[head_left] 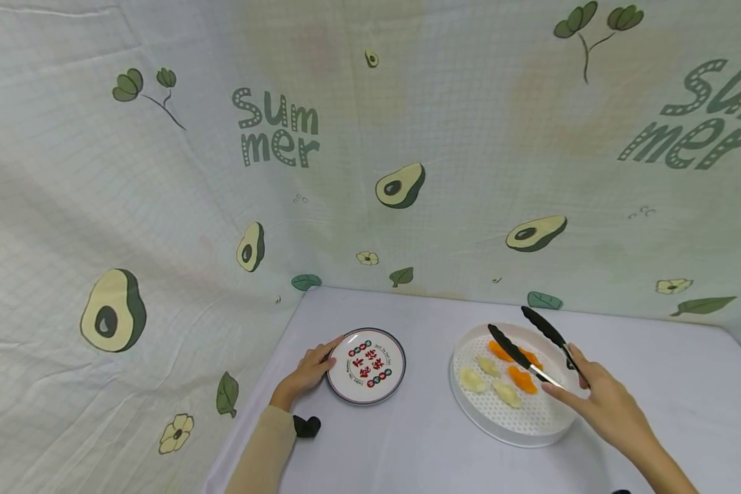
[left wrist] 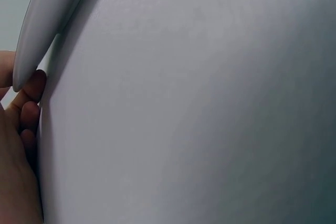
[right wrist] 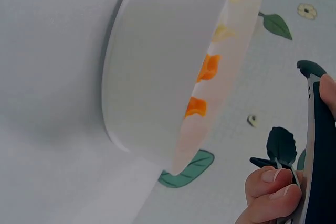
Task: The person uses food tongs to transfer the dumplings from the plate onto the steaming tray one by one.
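At the left of the head view my left hand (head_left: 305, 374) grips the left rim of a round white plate (head_left: 367, 366) with red characters and a dark edge. The left wrist view shows the plate's rim (left wrist: 47, 19) tilted, between thumb and fingertips. My right hand (head_left: 608, 405) holds black-tipped tongs (head_left: 511, 348), their arms spread apart with nothing between the tips. Those tips hang over a round white steamer tray (head_left: 500, 436) with a dimpled floor. In it lie orange dumplings (head_left: 521, 379) and pale yellow dumplings (head_left: 507, 394).
A white cloth covers the table (head_left: 420, 439). Behind it and at the left hangs a curtain (head_left: 457, 137) printed with avocados and the word summer. A black object (head_left: 307, 427) shows beside the left sleeve (head_left: 265, 446).
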`<state>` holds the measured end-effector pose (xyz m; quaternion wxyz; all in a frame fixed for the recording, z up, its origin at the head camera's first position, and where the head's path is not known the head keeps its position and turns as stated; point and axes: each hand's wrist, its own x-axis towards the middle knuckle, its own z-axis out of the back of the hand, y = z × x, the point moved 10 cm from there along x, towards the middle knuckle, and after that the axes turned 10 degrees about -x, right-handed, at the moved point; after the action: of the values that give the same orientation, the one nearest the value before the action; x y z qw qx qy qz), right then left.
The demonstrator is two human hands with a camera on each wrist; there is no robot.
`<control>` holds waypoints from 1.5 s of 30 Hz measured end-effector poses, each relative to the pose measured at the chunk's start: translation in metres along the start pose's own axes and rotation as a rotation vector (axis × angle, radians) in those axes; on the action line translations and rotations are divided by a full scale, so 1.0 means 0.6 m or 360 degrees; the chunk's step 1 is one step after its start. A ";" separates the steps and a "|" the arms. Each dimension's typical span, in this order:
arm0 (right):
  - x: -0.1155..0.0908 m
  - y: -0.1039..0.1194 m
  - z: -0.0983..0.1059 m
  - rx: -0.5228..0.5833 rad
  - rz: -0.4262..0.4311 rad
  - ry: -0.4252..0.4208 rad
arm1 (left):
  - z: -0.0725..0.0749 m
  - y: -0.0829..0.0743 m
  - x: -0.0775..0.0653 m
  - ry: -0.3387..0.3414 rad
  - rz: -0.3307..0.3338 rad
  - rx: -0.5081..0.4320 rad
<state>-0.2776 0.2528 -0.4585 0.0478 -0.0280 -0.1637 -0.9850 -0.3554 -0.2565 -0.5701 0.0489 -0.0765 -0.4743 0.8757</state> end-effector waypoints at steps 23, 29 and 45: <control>-0.001 0.179 -0.042 0.0276 0.0251 -0.0089 | 0.000 0.000 0.002 0.0009 0.0014 -0.0016; 0.001 0.223 -0.067 0.0298 0.0292 -0.0087 | 0.002 -0.002 0.001 0.0002 0.0005 -0.0023; -0.005 0.332 -0.154 0.0349 0.0355 0.0105 | 0.003 0.001 0.005 -0.0002 -0.0029 -0.0001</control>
<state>-0.2576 0.0352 -0.4823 0.1649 -0.0082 -0.2644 -0.9502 -0.3585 -0.2575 -0.5699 0.0567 -0.0716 -0.4753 0.8751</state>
